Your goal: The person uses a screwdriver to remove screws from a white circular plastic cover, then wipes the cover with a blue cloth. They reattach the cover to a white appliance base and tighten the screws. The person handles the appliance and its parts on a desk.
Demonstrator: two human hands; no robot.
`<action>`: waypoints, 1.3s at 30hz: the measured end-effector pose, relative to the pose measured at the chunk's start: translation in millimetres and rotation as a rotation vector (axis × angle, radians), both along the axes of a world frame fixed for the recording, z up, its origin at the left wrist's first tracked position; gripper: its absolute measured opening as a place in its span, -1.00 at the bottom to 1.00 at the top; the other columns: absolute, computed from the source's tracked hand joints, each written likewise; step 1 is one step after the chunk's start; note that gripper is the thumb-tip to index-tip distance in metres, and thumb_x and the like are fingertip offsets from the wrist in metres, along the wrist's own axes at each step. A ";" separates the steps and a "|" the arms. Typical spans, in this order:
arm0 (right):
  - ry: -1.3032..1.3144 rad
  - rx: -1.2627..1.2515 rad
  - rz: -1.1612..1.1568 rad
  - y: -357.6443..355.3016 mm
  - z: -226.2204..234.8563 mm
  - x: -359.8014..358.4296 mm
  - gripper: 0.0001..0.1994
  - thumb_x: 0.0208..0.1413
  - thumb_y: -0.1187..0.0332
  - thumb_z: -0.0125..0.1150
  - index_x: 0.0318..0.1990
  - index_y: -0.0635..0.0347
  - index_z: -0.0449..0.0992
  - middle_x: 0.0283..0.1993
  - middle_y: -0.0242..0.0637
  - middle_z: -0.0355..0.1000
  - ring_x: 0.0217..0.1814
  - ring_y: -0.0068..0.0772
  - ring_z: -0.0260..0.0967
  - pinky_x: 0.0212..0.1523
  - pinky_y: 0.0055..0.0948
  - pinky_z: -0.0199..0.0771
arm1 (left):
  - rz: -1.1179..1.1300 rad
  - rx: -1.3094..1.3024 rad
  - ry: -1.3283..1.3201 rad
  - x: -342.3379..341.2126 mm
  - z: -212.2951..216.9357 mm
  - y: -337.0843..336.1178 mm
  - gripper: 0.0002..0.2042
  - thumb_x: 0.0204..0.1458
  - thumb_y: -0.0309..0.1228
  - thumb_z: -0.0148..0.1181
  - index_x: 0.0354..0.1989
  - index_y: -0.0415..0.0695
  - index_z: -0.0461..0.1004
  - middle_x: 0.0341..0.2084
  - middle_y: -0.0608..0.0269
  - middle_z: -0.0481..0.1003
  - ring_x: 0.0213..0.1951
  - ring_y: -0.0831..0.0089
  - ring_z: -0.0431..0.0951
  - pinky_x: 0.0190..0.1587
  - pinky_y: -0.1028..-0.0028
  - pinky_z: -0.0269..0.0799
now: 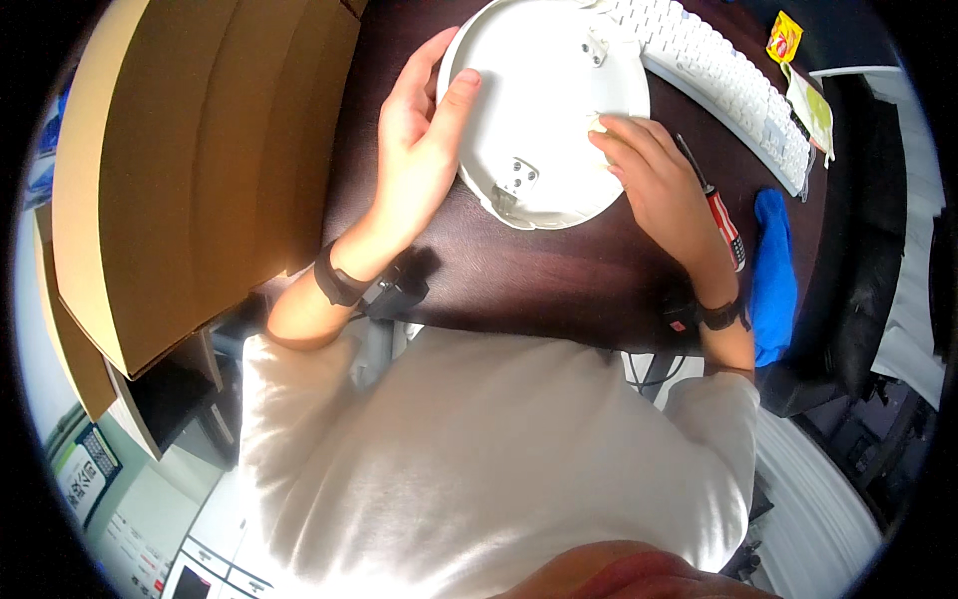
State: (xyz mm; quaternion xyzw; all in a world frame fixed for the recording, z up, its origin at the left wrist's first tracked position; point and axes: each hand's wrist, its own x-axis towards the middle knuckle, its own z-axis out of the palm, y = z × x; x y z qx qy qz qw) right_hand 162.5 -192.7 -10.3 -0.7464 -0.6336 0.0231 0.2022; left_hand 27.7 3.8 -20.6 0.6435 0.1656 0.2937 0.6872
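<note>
A round, shallow white plastic shell (539, 105) rests on the dark tabletop with its hollow side up. Two small fittings sit inside, a lower fitting (518, 176) and an upper fitting (593, 47). My left hand (419, 135) grips the left rim, thumb inside and fingers outside. Over the right part of the shell, my right hand (654, 170) has its fingers drawn together in a pinch. Something small and pale may be at those fingertips; I cannot make it out. Just right of this hand lies a screwdriver (725, 228) with a red, white and dark handle.
A white keyboard (723, 80) lies behind and right of the shell. Past it are a yellow packet (784, 38) and a pale green-white wrapper (810, 112). A blue cloth (773, 275) hangs at the table's right edge. An open cardboard box (200, 150) stands at left.
</note>
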 end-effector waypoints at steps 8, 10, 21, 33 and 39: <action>0.046 -0.035 -0.005 4.1 0.2 3.0 -0.68 -0.04 0.52 0.07 -0.06 0.24 0.41 -0.02 -0.18 0.34 0.03 -0.14 0.27 0.05 -0.31 0.31 | 0.007 0.027 0.025 1.1 -7.7 4.1 -0.61 0.16 -0.38 -0.02 0.11 -0.35 0.22 -0.11 0.13 0.43 -0.08 0.51 0.41 -0.02 0.55 0.29; 0.103 -0.037 -0.034 5.8 -0.1 6.5 -0.68 -0.04 0.51 0.10 -0.06 0.21 0.41 -0.03 -0.19 0.34 0.01 -0.14 0.27 0.03 -0.31 0.32 | 0.014 0.054 0.062 0.6 -7.4 4.4 -0.61 0.18 -0.35 -0.04 0.11 -0.34 0.23 -0.09 0.14 0.42 -0.06 0.52 0.39 0.01 0.55 0.27; 0.182 0.067 -0.018 1.8 -11.5 7.4 -0.67 -0.01 0.49 0.13 -0.03 0.18 0.39 -0.04 -0.17 0.33 -0.05 -0.08 0.32 -0.07 -0.34 0.37 | 0.042 0.066 0.065 0.3 -6.2 1.4 -0.64 0.19 -0.35 -0.05 0.11 -0.27 0.28 -0.12 0.19 0.45 -0.11 0.57 0.43 -0.03 0.60 0.30; 0.338 0.030 -0.098 -4.8 -12.0 15.8 -0.68 0.04 0.47 0.14 -0.01 0.14 0.39 -0.01 -0.19 0.33 -0.01 -0.19 0.34 -0.03 -0.39 0.35 | -0.012 -0.112 -0.024 4.7 2.8 -0.9 -0.69 0.18 -0.44 -0.07 0.04 -0.36 0.26 -0.15 0.20 0.44 -0.11 0.58 0.39 -0.04 0.59 0.29; 0.044 -0.013 -0.014 -1.4 -7.4 6.5 -0.67 -0.02 0.50 0.16 -0.04 0.13 0.40 0.01 -0.19 0.31 -0.04 -0.11 0.32 -0.07 -0.31 0.37 | -0.052 -0.109 -0.106 7.1 -12.6 4.1 -0.69 0.18 -0.45 -0.07 0.04 -0.36 0.25 -0.15 0.21 0.44 -0.11 0.58 0.39 -0.03 0.59 0.29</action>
